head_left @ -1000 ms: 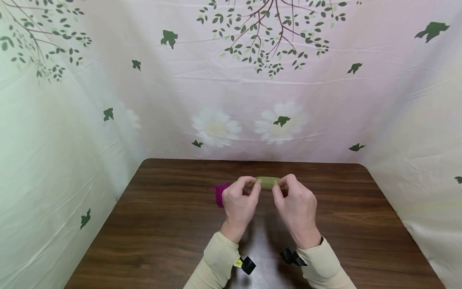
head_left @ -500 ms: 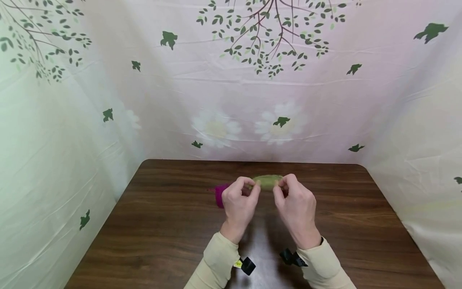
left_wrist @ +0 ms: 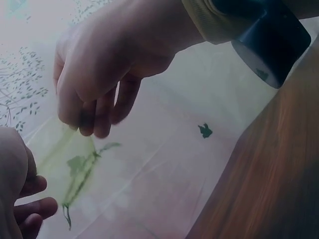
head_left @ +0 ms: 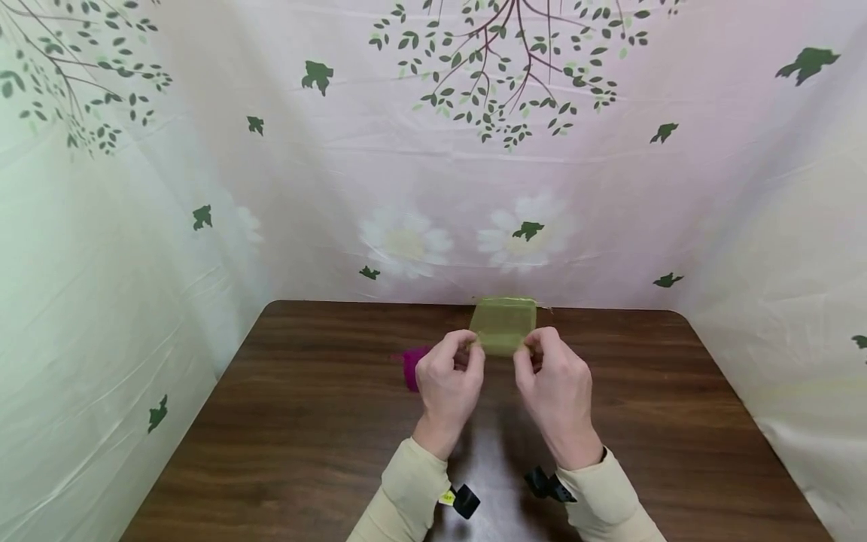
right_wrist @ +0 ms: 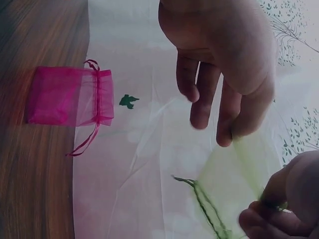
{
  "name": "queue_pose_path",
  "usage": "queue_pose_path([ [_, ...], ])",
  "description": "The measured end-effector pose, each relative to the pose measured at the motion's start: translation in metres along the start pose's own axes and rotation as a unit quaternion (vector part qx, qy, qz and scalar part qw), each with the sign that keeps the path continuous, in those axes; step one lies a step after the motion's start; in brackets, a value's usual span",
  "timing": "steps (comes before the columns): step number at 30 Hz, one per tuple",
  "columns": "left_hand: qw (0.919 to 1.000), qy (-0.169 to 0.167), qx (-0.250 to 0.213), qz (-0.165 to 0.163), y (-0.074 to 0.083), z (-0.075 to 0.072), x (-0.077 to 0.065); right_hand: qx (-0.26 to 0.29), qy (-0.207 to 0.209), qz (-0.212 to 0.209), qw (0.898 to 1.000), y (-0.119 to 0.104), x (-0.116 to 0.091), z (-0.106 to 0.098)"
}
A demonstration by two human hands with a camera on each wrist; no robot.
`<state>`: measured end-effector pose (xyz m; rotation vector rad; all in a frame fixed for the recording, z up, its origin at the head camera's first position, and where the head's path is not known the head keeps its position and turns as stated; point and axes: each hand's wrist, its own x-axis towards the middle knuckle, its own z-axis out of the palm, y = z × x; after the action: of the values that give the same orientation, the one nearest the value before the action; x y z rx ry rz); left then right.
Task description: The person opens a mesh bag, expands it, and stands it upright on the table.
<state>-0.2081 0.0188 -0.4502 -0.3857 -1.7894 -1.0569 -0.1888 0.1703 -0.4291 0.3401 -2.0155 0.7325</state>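
A sheer green organza drawstring bag (head_left: pixel 503 324) is stretched flat between my two hands above the far part of the table. My left hand (head_left: pixel 448 388) pinches its near left corner and my right hand (head_left: pixel 555 391) pinches the near right corner, thumb against finger. The cinched end with its cords points away from me, as the left wrist view shows on the green bag (left_wrist: pixel 77 169). To the left of my left hand lies a magenta organza drawstring bag (head_left: pixel 412 369), partly hidden by that hand. The right wrist view shows the magenta bag (right_wrist: pixel 60 97) whole, cords included.
Both hands work over a brown wood-grain table (head_left: pixel 305 421). Behind it hangs a pale cloth (head_left: pixel 433 188) printed with branches, birds and flowers, and cloth also closes off the left and right sides.
Earlier the green bag showed only as a narrow strip between the fingertips. It has now swung up and away from me, spread into a flat square. Both hands keep nearly the same place.
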Motion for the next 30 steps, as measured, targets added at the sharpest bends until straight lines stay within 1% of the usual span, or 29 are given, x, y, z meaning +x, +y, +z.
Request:
queue_pose_path([
  [3,1.0,0.004,0.001,0.002,0.0,-0.001,-0.002,-0.02,0.016,-0.003,1.0,0.0,-0.002,0.001],
  [6,0.9997,0.015,0.015,0.009,-0.001,-0.001,-0.003,-0.037,0.026,-0.007,0.999,0.0,-0.003,0.002],
  [10,0.999,0.023,0.033,0.017,-0.002,-0.001,-0.002,-0.027,0.02,-0.002,0.999,0.001,-0.002,0.004],
  [16,0.9978,0.027,0.058,0.014,-0.002,-0.002,-0.001,-0.002,0.004,0.014,1.0,0.003,0.001,0.005],
  [18,0.9979,0.028,0.057,0.011,-0.002,-0.002,-0.001,0.005,0.001,0.015,1.0,0.002,0.001,0.006],
  [21,0.9986,0.027,0.043,0.01,-0.002,-0.001,-0.001,0.007,-0.002,0.008,1.0,0.001,0.0,0.008],
  [24,0.9988,0.031,0.037,0.011,-0.002,-0.001,-0.001,0.004,0.007,0.001,1.0,0.0,-0.001,0.011],
  [30,0.9984,0.041,0.038,0.013,-0.004,-0.001,0.001,-0.004,0.035,-0.009,0.999,0.0,-0.001,0.015],
])
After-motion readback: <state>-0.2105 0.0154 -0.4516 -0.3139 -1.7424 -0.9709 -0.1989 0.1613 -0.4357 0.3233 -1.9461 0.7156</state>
